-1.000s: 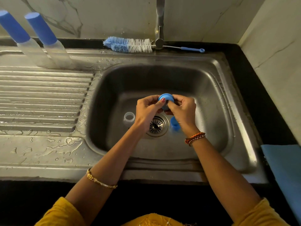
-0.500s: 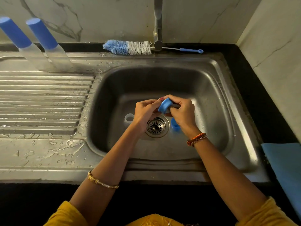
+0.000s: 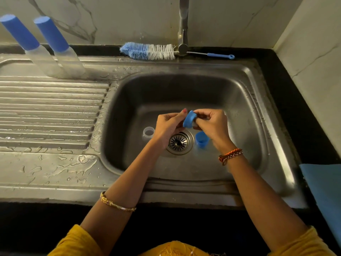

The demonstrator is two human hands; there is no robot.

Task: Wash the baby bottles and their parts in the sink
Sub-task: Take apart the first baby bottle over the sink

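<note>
Ring [image 3: 188, 119]: over the drain [image 3: 179, 142], tipped further on edge than a moment ago.
Left hand [image 3: 168, 124]: fingers pinching its left rim.
Right hand [image 3: 212, 123]: fingers curled on its right side — grip unchanged.

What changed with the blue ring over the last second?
Both hands, left hand and right hand, keep holding the blue ring but have turned it from face-up onto its edge. The clear ring, blue cap and bottle brush haven't moved.
</note>
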